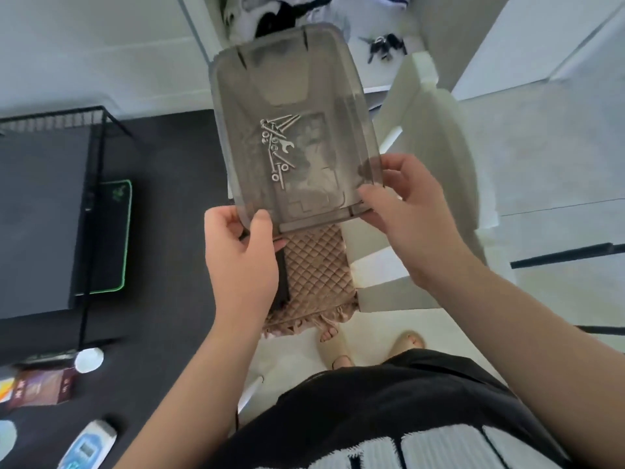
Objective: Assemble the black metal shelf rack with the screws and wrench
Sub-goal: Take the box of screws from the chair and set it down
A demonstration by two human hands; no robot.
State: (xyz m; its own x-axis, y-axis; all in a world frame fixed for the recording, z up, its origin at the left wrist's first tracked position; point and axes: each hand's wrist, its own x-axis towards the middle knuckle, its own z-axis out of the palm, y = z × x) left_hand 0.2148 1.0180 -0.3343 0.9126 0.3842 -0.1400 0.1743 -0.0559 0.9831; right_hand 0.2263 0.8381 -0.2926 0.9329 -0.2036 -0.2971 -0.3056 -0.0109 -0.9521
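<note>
Head view: left hand (pixel 241 252) grips near-left corner of smoky plastic tray (pixel 321 79), thumb on top; right hand (pixel 402 211) pinches near-right corner. Screws (pixel 275 164), nuts & small wrench (pixel 283 149) heaped twd tray's left edge. Black rack (pixel 96 164) stands at left on dark worktop (pixel 176 198).

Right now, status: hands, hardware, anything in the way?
Left hand, right hand grip tray near edge. Screws and wrench loose on it. Rack at left, untouched.
</note>
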